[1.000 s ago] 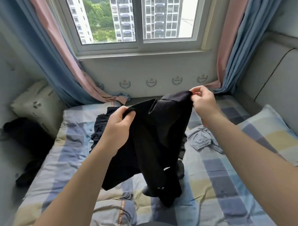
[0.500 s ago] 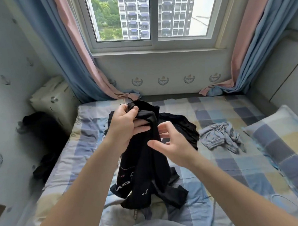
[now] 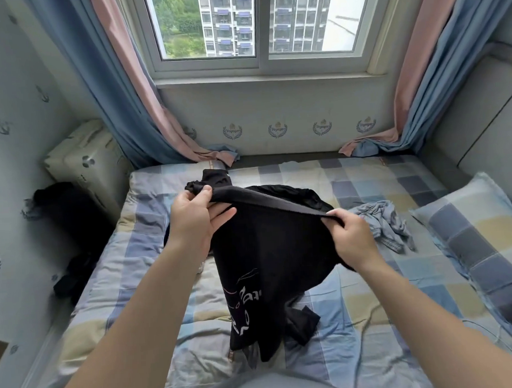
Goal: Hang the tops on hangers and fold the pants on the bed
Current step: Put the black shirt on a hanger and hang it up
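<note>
Both hands stretch a black top's edge.
Left hand (image 3: 197, 220) and right hand (image 3: 352, 236) pinch the black top (image 3: 269, 252) taut, likely finding its opening above the bed (image 3: 371, 306).

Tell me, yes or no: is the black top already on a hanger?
No: the black top is stretched by its edge between the left hand and right hand over the bed, no hanger in sight.
</note>
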Demonstrator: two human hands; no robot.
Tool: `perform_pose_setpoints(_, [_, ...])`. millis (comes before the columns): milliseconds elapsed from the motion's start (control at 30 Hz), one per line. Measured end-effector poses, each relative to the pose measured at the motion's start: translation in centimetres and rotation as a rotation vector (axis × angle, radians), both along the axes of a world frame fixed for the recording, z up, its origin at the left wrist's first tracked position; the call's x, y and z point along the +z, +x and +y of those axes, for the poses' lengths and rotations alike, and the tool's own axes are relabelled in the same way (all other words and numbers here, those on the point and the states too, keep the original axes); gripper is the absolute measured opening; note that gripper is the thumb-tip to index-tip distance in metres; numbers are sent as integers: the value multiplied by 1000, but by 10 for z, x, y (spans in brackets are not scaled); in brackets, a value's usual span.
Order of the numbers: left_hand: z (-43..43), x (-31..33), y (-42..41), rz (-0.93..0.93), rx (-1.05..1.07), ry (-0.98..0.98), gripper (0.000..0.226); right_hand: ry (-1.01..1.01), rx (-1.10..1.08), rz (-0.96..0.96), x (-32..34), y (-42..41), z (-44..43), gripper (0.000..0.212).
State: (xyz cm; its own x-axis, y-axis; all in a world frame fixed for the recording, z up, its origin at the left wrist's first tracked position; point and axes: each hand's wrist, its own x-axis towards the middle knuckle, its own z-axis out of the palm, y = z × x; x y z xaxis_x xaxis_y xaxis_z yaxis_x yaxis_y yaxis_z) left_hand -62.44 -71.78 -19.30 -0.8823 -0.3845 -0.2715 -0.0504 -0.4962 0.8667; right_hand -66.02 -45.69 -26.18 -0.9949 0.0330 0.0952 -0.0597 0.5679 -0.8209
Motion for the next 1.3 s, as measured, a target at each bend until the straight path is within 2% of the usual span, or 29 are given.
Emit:
perform_pose_setpoints(100, [0,-18,1,-76,-17,-79,5,-83,-9,-24,22,-10,9,16])
perform_pose_setpoints(167, [4,-24,5,-123,-101,-174,3,-143,12,-98,36,-10,8,21])
perform_pose_setpoints(300, [28,-30,20,-152,-443,-395,18,-362,34,-280,49,-3,-4,35])
perform_pose_setpoints(433, [56,-36,32,-131,-778,-566,28,-529,7,-324,69,6,-24,27])
perform_pose_setpoints(533, [73,-45,35,-19,-880,-600,48,-667,55,-325,86,9,-34,21])
perform_pose_setpoints(600, [79,-48,33,33,-868,-642,50,-771,100,-327,96,11,-38,18])
perform_pose_setpoints(667, [82,-51,31,31,-820,-726,38,-838,138,-308,105,14,-40,18])
perform_pose_setpoints(700, [83,-53,30,25,-767,-776,31,-858,156,-297,108,15,-40,19])
perform_pose_setpoints(767, [83,-56,30,43,-617,-815,36,-897,173,-279,113,16,-40,18])
perform_pose_setpoints(833, [79,-54,30,94,-513,-791,44,-940,147,-271,114,13,-39,16])
perform_pose_setpoints(933, [64,-44,29,188,-456,-863,36,-1058,59,-297,112,8,-33,15])
perform_pose_setpoints(1000, [50,-41,25,158,-420,-977,33,-1106,12,-345,106,5,-26,10])
perform_pose_setpoints(1067, [36,-34,20,92,-370,-1024,31,-1089,-33,-381,98,4,-18,14])
perform_pose_setpoints(1133, [27,-24,18,33,-330,-982,29,-1030,-49,-398,91,6,-15,15])
perform_pose_setpoints(1233, [27,-9,21,-81,-283,-673,32,-891,66,-455,79,19,-17,10])
perform_pose_setpoints(1300, [31,4,25,-93,-245,-484,32,-752,195,-464,68,29,-23,8])
